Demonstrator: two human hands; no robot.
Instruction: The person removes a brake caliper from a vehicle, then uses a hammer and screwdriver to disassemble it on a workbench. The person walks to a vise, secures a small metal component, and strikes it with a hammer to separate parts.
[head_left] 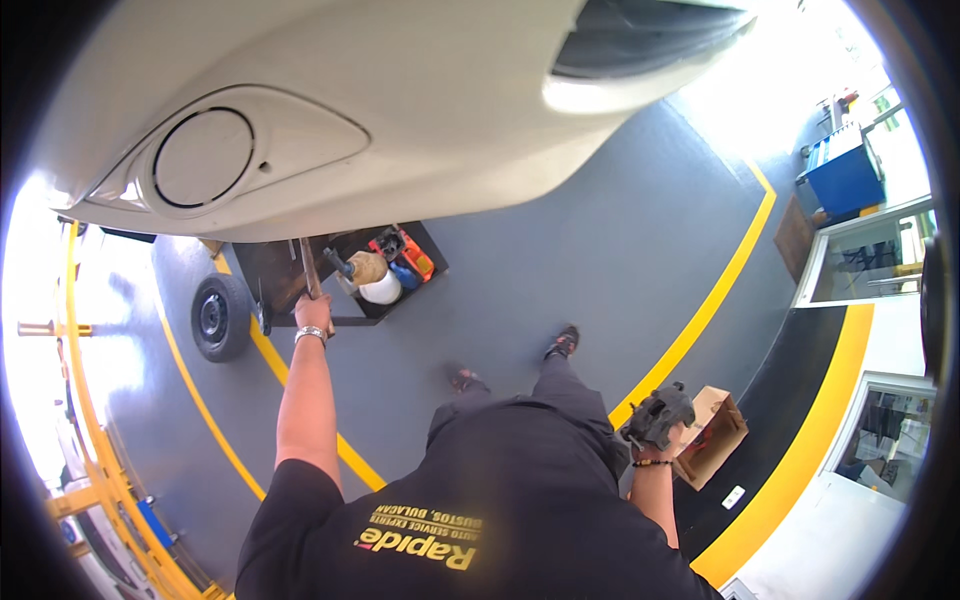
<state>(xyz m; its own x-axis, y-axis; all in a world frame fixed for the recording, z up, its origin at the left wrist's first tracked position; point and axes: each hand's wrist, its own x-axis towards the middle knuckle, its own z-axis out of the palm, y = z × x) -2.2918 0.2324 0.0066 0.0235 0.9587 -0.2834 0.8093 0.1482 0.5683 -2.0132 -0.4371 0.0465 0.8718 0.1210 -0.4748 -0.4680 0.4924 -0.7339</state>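
Currently, the left hand wraps firmly around a long, slim brownish bar above a dark tool cart, its axis pointing forward toward the glossy white car bumper; the right hand grasps a chunky dark-grey part.

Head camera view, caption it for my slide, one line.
Near a white car body, the left hand grips a long brownish rod; the right hand holds a black, irregular, chunky part.

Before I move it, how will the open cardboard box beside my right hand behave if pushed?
The box should flex a little, being cardboard. Its flat sides make rolling unlikely, and its open side might spill the red item inside.
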